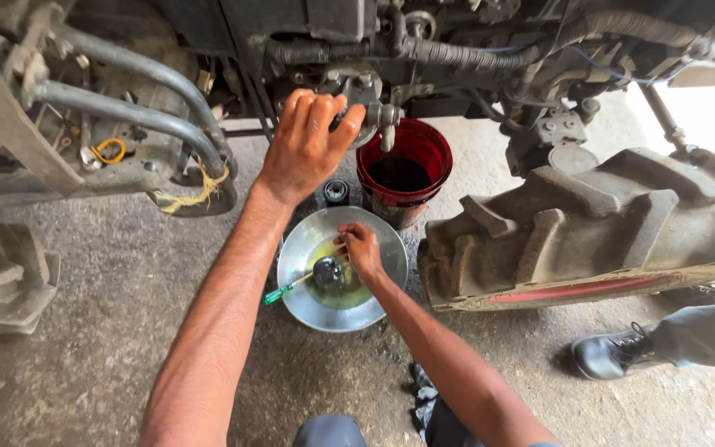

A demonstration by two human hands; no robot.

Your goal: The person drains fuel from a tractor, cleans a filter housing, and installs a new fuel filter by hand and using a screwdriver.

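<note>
— Below, what does each hand do under the tractor?

— Overhead, the left hand (308, 142) reaches up to the machine's underside, its fingers curled tight around a small grey metal fitting (371, 114) that hangs among the hoses. The right hand (362, 251) is down in a shallow metal basin (299, 248) on the concrete floor (109, 331), fingers closed on a round dark part (328, 271) that sits in a pool of yellowish liquid.

— Where does the basin stand?

— Directly beneath the fitting, between the person's forearms. A green-handled screwdriver (291, 287) lies across it, its handle over the left rim and its shaft running toward the right hand.

— And what surrounds it?

— A red bucket (425, 149) holding dark liquid stands just behind the basin, touching or nearly touching its far rim. A small black cylinder (337, 191) sits beside the bucket, to its left. A large lugged tractor tyre (589, 232) fills the right side, near the basin.

— Is anyone else in view?

— At the right edge, another person's black boot (610, 352) and grey trouser leg rest on the floor, well apart from both hands. Grey curved pipes (142, 91) run along the upper left, with a frayed yellow string (200, 192) tied below them.
</note>
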